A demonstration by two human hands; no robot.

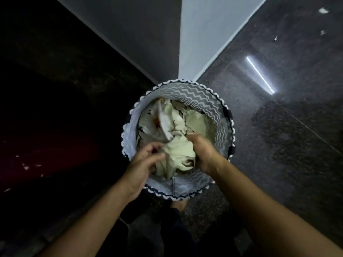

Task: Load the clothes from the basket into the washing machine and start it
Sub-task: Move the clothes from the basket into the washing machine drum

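Clothes, pale cream crumpled cloth (pixel 174 125), lie in the round grey zigzag-patterned fabric basket (pixel 200 97) on the dark floor. Left hand (pixel 146 160) and right hand (pixel 202 151) both pinch one bunch; better gather it fully before lifting, so nothing trails.

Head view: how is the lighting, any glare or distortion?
Head view: dim overall, the left side nearly black; a bright strip of glare reflects on the polished floor; wide-angle bending stretches the edges; the clothes in the basket are lit well enough to see.
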